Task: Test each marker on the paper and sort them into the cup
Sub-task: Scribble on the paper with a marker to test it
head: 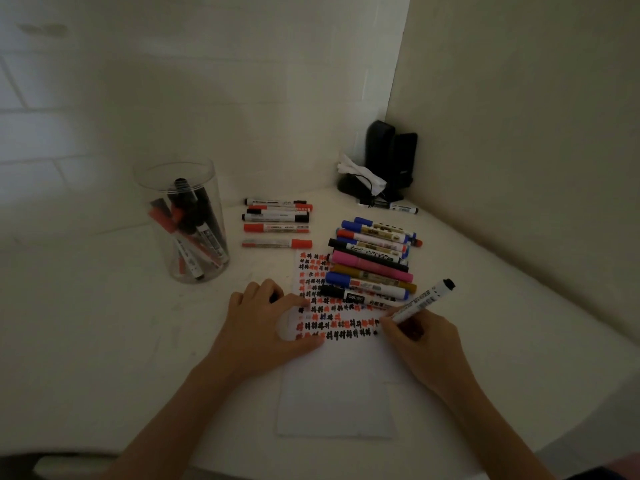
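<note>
A white sheet of paper (pixel 337 389) lies on the table, its upper half covered with rows of black and red test marks. My right hand (pixel 420 341) grips a white marker with a black end (pixel 424 301), its tip touching the paper at the end of the lowest row. My left hand (pixel 263 322) presses flat on the paper's left edge, and something dark, maybe a cap, shows under its fingers. A clear plastic cup (pixel 183 220) at the left holds several red and black markers. A pile of mixed coloured markers (pixel 372 261) rests on the paper's top right corner.
A row of several red and black markers (pixel 277 221) lies between the cup and the pile. In the far corner stand black speakers (pixel 391 157) with a white tissue (pixel 360 173) and one more marker (pixel 398 206). Walls close the back and right sides.
</note>
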Action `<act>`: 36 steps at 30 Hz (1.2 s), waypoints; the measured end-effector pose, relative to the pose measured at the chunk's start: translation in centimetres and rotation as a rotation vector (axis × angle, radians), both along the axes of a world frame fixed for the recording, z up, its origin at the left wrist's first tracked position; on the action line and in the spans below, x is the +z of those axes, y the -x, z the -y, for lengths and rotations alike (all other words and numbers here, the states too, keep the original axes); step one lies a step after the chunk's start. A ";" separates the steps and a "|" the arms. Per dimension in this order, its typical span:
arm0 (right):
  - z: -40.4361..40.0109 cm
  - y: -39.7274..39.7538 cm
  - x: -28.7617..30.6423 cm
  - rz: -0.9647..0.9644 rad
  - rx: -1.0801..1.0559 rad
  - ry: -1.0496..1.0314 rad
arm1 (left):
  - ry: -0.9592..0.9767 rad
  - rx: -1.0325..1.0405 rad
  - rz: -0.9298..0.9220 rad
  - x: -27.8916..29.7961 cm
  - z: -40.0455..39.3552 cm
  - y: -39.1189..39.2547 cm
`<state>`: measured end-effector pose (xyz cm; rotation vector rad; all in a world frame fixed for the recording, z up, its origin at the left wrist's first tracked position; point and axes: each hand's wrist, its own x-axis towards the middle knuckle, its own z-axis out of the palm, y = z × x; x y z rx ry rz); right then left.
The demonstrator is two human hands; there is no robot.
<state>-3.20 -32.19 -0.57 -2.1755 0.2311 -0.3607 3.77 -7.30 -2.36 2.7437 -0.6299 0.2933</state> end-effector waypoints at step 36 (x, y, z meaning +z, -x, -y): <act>-11.3 -3.4 3.2 -0.013 0.054 -0.317 | 0.975 -0.161 -0.331 1.2 -2.5 -0.4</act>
